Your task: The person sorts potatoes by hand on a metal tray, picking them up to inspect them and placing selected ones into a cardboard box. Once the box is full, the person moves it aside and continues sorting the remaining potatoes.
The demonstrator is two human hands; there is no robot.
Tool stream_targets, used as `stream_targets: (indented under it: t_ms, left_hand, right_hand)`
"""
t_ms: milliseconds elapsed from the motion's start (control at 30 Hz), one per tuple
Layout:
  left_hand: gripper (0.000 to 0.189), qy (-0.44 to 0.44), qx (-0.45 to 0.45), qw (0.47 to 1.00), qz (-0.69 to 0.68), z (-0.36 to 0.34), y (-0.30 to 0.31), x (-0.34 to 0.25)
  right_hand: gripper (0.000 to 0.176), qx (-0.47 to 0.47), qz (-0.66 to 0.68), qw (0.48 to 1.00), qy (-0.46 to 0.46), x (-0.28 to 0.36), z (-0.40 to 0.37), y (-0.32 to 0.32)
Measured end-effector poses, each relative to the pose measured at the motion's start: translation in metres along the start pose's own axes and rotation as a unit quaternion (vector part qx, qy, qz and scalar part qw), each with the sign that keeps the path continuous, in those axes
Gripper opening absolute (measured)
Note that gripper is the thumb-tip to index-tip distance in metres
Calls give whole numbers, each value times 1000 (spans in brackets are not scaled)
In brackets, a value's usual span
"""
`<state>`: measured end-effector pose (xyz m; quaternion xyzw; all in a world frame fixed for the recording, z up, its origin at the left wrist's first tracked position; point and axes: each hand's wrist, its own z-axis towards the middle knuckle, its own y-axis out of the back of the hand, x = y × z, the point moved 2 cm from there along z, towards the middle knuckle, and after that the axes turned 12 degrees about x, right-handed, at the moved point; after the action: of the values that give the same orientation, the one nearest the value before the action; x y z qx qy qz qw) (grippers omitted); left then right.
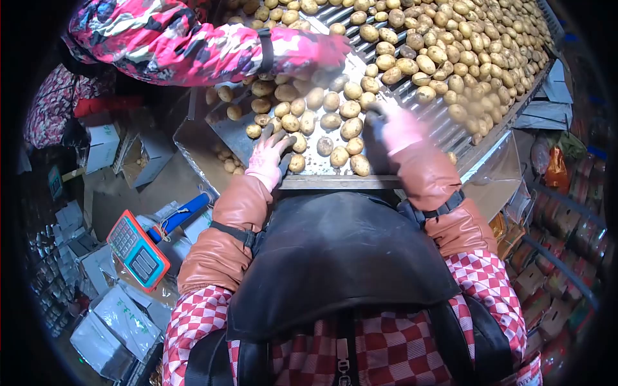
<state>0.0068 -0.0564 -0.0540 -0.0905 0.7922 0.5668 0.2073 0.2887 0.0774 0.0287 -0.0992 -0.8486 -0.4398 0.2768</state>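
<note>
Potatoes point(352, 127) lie scattered over a metal worktop point(315, 165), directly in front of a person in a checked top, brown sleeve covers and a black apron point(344, 251). The left hand point(267, 157), in a pink-and-dark glove, rests at the left of the loose potatoes, its fingers spread wide beside the nearest ones. The right hand point(400, 128) reaches in from the other side, blurred; whether its fingers hold a potato cannot be told.

Beyond it, a large heap of potatoes point(463, 48) covers much of a slatted rack point(441, 122) — the bars show bare along its near side. A wooden strip point(338, 183) edges the worktop next to the apron. From the upper left, a co-worker's patterned pink sleeve point(193, 51) stretches across, the gloved pink hand point(331, 51) over the potatoes at the far side.

Below the worktop's left edge, a cardboard box point(193, 149) holds more potatoes, partly hidden. Farther left, an open box point(156, 157) with pale flaps has a few potatoes inside. An orange-rimmed scale display point(143, 254) stands nearer the person, above plastic-wrapped white boxes point(125, 321) — their contents cannot be seen. At right, an orange bag point(556, 170) sits near rows of packed boxes point(553, 276).
</note>
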Motion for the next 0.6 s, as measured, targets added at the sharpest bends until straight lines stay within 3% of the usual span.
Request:
stream_targets:
  t_ms: [33,67,133,200,300,333,367,433,500,567,600]
  left_hand:
    - [44,-12,-11,1000,-11,1,-1,2]
    - [44,-13,-10,1000,-10,4,0,3]
    - [43,-35,-16,999,-20,7,4,-1]
    - [42,-30,8,999,-12,7,8,-1]
    - [45,-19,57,998,-18,5,12,5]
    - [42,-31,57,998,-18,3,18,4]
    - [39,-42,58,997,-19,2,25,2]
    - [34,-45,14,998,-31,7,24,11]
    - [26,-75,-99,992,-18,20,35,16]
    - [26,-69,-137,988,-16,51,52,19]
    - [31,-11,-98,995,-8,72,57,21]
  right_hand:
    - [33,89,-156,983,-23,16,-3,-3]
    - [37,133,-234,962,45,7,6,-28]
    - [35,122,-184,975,11,-2,21,-70]
    - [34,140,-161,976,-50,18,30,-68]
    - [33,125,-124,984,-37,26,25,-48]
    - [31,56,-69,996,-6,8,16,-49]
    - [49,46,133,989,-41,-4,-1,-41]
    - [46,-1,420,905,-74,-60,-31,-32]
    - [46,-88,653,742,-123,-134,-74,-17]
    - [49,-186,781,578,-145,-194,-126,0]
    - [48,-227,802,535,-134,-219,-149,2]
